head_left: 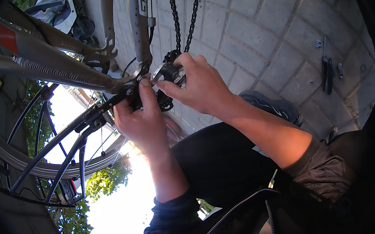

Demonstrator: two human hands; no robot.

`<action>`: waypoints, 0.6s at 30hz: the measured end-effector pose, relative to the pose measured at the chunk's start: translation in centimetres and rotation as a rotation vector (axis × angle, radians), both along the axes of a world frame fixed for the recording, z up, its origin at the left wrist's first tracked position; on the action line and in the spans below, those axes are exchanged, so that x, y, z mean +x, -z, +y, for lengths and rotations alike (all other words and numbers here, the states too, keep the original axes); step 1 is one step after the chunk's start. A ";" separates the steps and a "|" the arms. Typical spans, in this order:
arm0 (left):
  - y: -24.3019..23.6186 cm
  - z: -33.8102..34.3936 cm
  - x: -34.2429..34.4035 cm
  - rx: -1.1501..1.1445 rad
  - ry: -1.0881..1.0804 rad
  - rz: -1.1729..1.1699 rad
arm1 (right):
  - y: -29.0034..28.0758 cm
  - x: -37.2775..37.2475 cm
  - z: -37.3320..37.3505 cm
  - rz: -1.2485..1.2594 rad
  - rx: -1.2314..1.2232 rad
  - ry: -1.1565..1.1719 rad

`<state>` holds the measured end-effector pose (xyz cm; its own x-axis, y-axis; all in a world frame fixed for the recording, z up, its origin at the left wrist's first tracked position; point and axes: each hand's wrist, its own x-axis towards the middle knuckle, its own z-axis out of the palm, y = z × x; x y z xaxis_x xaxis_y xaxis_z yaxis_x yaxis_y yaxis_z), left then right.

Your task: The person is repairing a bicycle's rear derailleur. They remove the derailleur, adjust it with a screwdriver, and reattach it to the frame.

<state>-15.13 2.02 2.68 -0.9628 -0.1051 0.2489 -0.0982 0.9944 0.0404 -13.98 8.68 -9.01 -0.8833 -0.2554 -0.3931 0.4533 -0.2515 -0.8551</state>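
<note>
A grey bicycle frame point(137, 23) reaches in from the upper left, its dropout end point(143, 67) close to my hands. My right hand point(203, 85) grips a black and silver rear derailleur point(170, 72) between fingers and thumb, right beside the dropout. The bicycle chain point(174, 15) hangs in two runs to the derailleur. My left hand point(141, 121) is closed around the dropout area from below, its thumb up against the metal; its other fingertips are partly hidden behind the frame and rack joint. Whether the derailleur touches the frame, I cannot tell.
A black rear rack point(83, 121) and a wheel rim point(53, 170) fill the lower left. On the grey paving point(265, 43) at right lie a folding multi-tool point(328, 76) and a small metal piece point(340, 70). A dark shoe point(271, 106) is behind my right forearm.
</note>
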 end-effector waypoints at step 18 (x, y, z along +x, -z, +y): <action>0.4 -1.8 0.1 -0.092 0.134 0.031 | -0.5 -0.1 -0.4 0.252 0.297 -0.182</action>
<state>-15.04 0.20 2.32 -0.9583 0.0484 0.2817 0.0356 0.9981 -0.0505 -14.10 8.23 -8.52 -0.9119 -0.3244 -0.2514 0.2357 0.0877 -0.9679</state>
